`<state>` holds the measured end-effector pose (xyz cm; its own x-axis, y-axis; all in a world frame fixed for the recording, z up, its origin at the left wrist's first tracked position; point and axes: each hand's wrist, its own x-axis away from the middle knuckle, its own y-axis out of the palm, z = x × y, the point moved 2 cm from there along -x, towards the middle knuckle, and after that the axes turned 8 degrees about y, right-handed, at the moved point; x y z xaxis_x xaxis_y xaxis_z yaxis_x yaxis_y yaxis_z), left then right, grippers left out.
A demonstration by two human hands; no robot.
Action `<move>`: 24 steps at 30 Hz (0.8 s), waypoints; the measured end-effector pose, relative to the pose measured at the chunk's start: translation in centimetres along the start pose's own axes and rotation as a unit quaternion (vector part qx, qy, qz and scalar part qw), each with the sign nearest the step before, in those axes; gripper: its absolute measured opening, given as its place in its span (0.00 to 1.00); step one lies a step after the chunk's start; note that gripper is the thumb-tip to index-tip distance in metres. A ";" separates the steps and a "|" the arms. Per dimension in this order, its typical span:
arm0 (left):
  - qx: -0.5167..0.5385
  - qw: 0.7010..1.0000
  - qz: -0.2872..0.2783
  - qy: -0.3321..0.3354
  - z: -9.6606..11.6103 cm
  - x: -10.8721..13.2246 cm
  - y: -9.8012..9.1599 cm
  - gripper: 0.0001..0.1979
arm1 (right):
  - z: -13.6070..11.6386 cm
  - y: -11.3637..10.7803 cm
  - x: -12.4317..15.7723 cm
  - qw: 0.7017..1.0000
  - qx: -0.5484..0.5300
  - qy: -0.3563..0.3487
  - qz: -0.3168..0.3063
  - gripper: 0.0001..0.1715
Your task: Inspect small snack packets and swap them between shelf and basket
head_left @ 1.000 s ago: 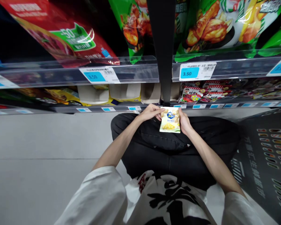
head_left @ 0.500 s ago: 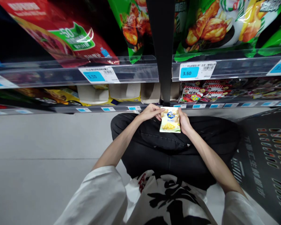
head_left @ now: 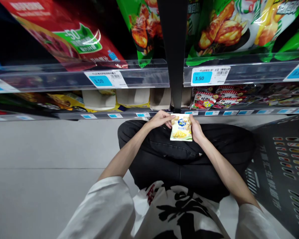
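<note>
A small pale-yellow snack packet with a blue logo is held between my two hands above my crossed legs. My left hand grips its upper left edge, the index finger lying across the front. On the other side, my right hand pinches the right edge, thumb at the upper corner. The packet's front faces up, and the fingers behind it are hidden.
Just ahead is the lower shelf with cardboard boxes and red snack packets. Above it, an upper shelf edge juts out, bearing a red bag and green bags. A grey basket stands at my right.
</note>
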<state>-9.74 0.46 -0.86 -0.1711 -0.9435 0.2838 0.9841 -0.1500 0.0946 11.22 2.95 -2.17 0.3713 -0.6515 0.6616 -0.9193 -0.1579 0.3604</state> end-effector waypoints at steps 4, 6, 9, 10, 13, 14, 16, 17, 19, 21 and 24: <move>0.000 1.000 0.002 0.001 0.1 0.0 0.0 0.28 | 0.0 0.0 0.0 1.000 -0.009 0.005 -0.004 0.29; -0.002 1.000 0.004 0.000 0.1 0.0 0.0 0.28 | 0.0 0.1 0.1 1.000 -0.012 0.004 -0.010 0.27; -0.001 1.000 0.005 0.000 0.1 0.1 0.0 0.28 | -0.1 0.2 0.2 1.000 -0.006 0.002 -0.018 0.24; -0.001 1.000 0.005 0.000 0.1 0.1 0.0 0.28 | -0.1 0.3 0.3 1.000 -0.002 0.000 -0.018 0.24; -0.003 1.000 0.006 -0.001 0.1 0.0 0.0 0.28 | -0.2 0.4 0.4 1.000 0.003 -0.006 -0.017 0.23; -0.004 1.000 0.006 -0.001 0.0 0.0 0.0 0.28 | -0.2 0.4 0.5 1.000 0.002 -0.008 -0.019 0.24; -0.007 1.000 0.006 -0.001 0.0 0.0 0.0 0.28 | -0.2 0.5 0.5 1.000 0.000 -0.013 -0.019 0.25; -0.008 1.000 0.004 -0.001 -0.1 0.0 -0.1 0.28 | -0.2 0.5 0.5 1.000 0.000 -0.015 -0.018 0.25; -0.004 1.000 0.000 0.002 -0.3 -0.1 -0.1 0.27 | -0.2 0.4 0.5 1.000 0.000 -0.017 -0.012 0.26; 0.008 1.000 0.004 0.009 -0.4 -0.1 -0.2 0.28 | -0.1 0.4 0.4 1.000 0.000 -0.017 -0.004 0.27; 0.020 0.999 0.018 0.020 -0.6 -0.2 -0.4 0.31 | -0.1 0.4 0.3 1.000 0.001 -0.014 0.000 0.27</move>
<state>-10.08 0.56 -1.57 -0.1333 -0.9594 0.2487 0.9868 -0.1052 0.1230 11.01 2.76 -1.74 0.3672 -0.6714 0.6437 -0.9197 -0.1586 0.3592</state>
